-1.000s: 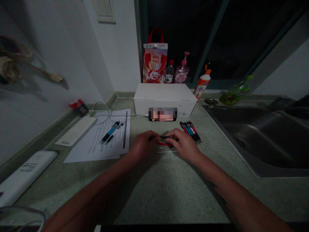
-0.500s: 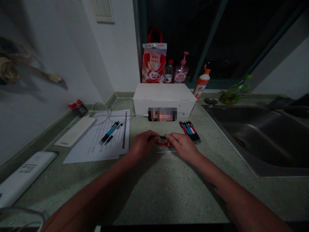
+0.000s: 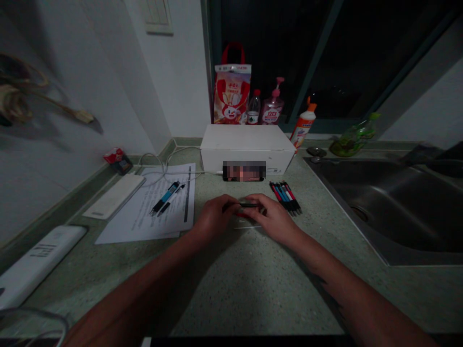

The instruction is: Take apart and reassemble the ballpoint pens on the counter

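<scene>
Above the counter, my left hand (image 3: 214,214) is closed in a pinch on the left end of a slim dark pen part (image 3: 249,205). My right hand (image 3: 275,217) curls around its right end, with forefinger above and thumb below. Just under the pen part shows a red piece (image 3: 240,215), mostly hidden by the fingers; what it is I cannot make out. A thin white strip (image 3: 248,227) lies on the counter below the hands. To the right of my right hand, several pens (image 3: 285,197) in red, blue, white and black lie side by side.
Printed papers (image 3: 144,226) on the left bear a blue-and-black pen (image 3: 164,198) and a white-and-black one. A phone (image 3: 244,172) leans against a white box (image 3: 248,140). The steel sink (image 3: 398,193) is at right; a white power strip (image 3: 43,262) lies at left.
My right fingers have spread apart and shifted along the dark pen part, baring more of it. My left hand keeps its pinch in nearly the same place.
</scene>
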### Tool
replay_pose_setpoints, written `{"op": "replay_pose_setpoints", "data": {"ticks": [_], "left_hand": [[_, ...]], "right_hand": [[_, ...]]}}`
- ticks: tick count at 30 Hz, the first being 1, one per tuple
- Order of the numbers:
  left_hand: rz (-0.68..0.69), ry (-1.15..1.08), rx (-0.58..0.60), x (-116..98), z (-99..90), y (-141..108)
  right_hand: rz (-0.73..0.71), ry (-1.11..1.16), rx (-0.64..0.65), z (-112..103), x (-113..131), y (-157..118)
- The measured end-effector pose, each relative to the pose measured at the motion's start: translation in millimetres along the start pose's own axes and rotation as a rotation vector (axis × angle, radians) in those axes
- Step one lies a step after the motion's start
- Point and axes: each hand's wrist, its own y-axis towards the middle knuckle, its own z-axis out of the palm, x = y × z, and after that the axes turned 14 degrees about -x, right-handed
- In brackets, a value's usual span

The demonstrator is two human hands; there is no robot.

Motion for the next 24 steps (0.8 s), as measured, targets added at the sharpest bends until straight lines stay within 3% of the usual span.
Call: {"op": "replay_pose_setpoints", "data": {"ticks": [3, 11, 18, 24], "left_hand": [[-0.003, -0.007, 0.002, 1.6, 1.3, -0.4], [-0.046, -0.015, 0.01, -3.5, -0.4, -0.4], [-0.066, -0.041, 0.032, -7.2, -0.7, -0.2], [-0.119, 0.0, -0.003, -5.2, -5.6, 6.4]], "right_hand": [[-0.029, -0.022, 0.048, -2.2, 2.3, 0.7], [-0.165, -0.02, -0.068, -4.4, 6.2, 0.2], [-0.047, -0.099, 0.051, -3.4, 5.5, 0.5], [-0.146, -0.077, -0.073, -11.8, 5.0, 2.7]]}}
